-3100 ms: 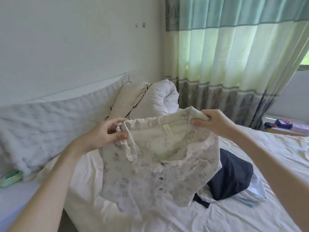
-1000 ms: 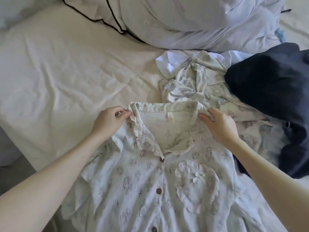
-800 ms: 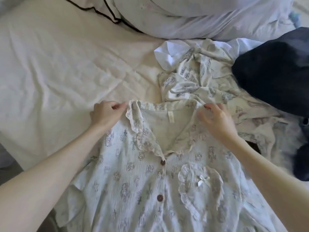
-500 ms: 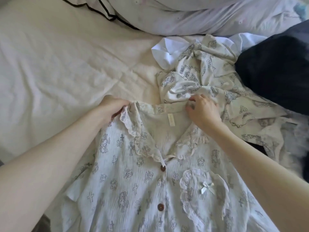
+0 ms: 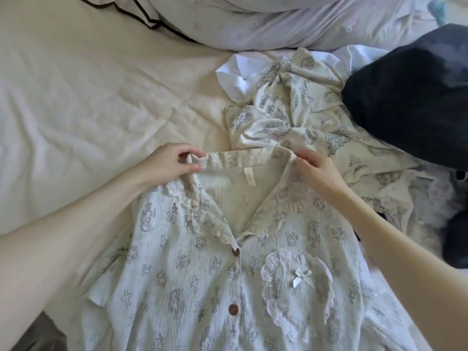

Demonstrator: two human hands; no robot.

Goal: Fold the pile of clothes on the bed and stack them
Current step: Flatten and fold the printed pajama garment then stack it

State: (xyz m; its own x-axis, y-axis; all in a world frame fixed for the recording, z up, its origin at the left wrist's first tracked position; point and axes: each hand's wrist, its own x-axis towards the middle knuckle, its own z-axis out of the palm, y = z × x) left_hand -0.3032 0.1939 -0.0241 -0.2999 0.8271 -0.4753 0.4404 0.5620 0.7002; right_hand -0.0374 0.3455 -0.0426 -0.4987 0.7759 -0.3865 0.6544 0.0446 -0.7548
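- Pajama top [image 5: 217, 269] flat on bed [image 5: 76, 97], buttons up, ready to fold.
- L hand [image 5: 164, 165] & R hand [image 5: 316, 171]: each grip pinching collar [image 5: 228, 162] corners, pulling it taut.
- Unfolded pile [image 5: 316, 117] beside.

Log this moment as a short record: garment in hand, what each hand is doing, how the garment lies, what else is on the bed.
garment: printed button shirt with lace collar
left hand: left hand pinches the collar's left end
right hand: right hand pinches the collar's right end
lie: front up, buttoned, spread on the bed sheet, not yet folded
unfolded pile: crumpled printed garment, white garment, dark garment
behind: pillow
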